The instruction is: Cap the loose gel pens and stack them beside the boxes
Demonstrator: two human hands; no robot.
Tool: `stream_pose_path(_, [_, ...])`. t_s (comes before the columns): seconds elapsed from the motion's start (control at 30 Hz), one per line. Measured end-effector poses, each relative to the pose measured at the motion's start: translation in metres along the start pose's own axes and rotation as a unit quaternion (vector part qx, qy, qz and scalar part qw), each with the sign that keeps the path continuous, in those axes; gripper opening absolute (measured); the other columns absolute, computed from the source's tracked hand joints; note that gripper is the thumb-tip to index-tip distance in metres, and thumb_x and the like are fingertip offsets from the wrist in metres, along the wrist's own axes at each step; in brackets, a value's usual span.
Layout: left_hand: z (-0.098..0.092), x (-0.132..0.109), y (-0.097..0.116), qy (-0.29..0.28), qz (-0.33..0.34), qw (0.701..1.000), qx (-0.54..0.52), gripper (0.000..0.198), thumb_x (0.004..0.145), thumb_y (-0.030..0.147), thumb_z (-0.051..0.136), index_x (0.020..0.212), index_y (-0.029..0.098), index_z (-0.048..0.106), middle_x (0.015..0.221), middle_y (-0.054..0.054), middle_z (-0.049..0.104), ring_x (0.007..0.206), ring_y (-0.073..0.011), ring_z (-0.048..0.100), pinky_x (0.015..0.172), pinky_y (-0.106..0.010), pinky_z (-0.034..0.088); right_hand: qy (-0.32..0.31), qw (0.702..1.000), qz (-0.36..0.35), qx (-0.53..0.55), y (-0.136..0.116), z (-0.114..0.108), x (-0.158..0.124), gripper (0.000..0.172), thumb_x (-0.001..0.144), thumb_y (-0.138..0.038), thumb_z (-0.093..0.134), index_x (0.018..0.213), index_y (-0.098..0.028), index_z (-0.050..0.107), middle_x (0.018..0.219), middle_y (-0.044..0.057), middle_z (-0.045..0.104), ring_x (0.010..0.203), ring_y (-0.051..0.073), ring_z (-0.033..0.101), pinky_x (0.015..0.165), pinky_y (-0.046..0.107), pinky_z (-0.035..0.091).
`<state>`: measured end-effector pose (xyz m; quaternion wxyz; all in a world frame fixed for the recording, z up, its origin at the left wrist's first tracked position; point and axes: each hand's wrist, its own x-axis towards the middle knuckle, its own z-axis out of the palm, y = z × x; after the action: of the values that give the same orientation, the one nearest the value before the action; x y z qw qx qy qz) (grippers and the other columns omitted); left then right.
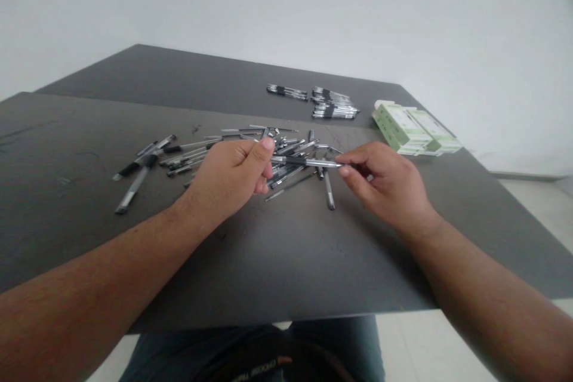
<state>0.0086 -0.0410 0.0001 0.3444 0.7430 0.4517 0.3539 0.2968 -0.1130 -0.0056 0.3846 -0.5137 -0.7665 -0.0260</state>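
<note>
My left hand [233, 176] is closed around one end of a grey and black pen [308, 162], thumb on top. My right hand [385, 182] pinches the other end of the same pen between thumb and fingers. The pen is held level just above a loose heap of pens and pen parts [215, 152] scattered on the dark grey table [277, 262]. Both forearms reach in from the near edge.
Neat rows of assembled pens [333, 104] lie at the far side of the table. Light green boxes [414, 128] sit at the right edge. A white wall stands behind, and pale floor shows to the right.
</note>
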Motion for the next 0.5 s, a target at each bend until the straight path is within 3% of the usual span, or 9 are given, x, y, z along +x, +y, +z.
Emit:
stream_pose_path(0.13, [0.004, -0.001, 0.0, -0.049, -0.013, 0.999, 0.004, 0.062, 0.114, 0.063, 0.048, 0.071, 0.023, 0.07, 0.054, 0.0, 0.069, 0.054, -0.0177, 0.07, 0.061, -0.032, 0.048, -0.017, 0.996, -0.081, -0.036, 0.007, 0.005, 0.0, 0.011, 0.109, -0.028, 0.073, 0.112, -0.027, 0.083, 0.104, 0.008, 0.085, 0.096, 0.028, 0.079, 0.087, 0.044, 0.065])
stream_pose_path(0.3, [0.01, -0.009, -0.001, -0.057, -0.005, 0.996, -0.072, 0.066, 0.113, 0.071, 0.043, 0.079, 0.023, 0.073, 0.062, -0.001, 0.072, 0.057, -0.0175, 0.067, 0.061, -0.033, 0.047, -0.026, 0.99, -0.06, -0.127, 0.03, -0.002, 0.006, 0.014, 0.108, -0.027, 0.069, 0.108, -0.025, 0.082, 0.104, 0.012, 0.078, 0.103, 0.033, 0.075, 0.092, 0.05, 0.063])
stream_pose_path(0.4, [0.012, -0.013, 0.0, -0.056, 0.031, 0.996, -0.068, 0.065, 0.113, 0.071, 0.044, 0.08, 0.022, 0.072, 0.064, -0.001, 0.071, 0.062, -0.018, 0.066, 0.064, -0.033, 0.046, -0.028, 0.98, -0.008, -0.197, 0.049, -0.009, 0.033, 0.019, 0.106, -0.034, 0.068, 0.109, -0.025, 0.085, 0.102, 0.012, 0.077, 0.104, 0.034, 0.074, 0.096, 0.051, 0.062])
stream_pose_path(0.5, [0.012, -0.015, 0.001, -0.051, 0.063, 0.996, -0.048, 0.064, 0.113, 0.07, 0.043, 0.078, 0.023, 0.068, 0.067, -0.002, 0.069, 0.066, -0.0191, 0.064, 0.066, -0.034, 0.042, -0.075, 0.966, 0.027, -0.244, 0.067, 0.001, 0.081, 0.025, 0.106, -0.035, 0.066, 0.112, -0.025, 0.088, 0.105, 0.013, 0.081, 0.109, 0.035, 0.075, 0.104, 0.051, 0.061])
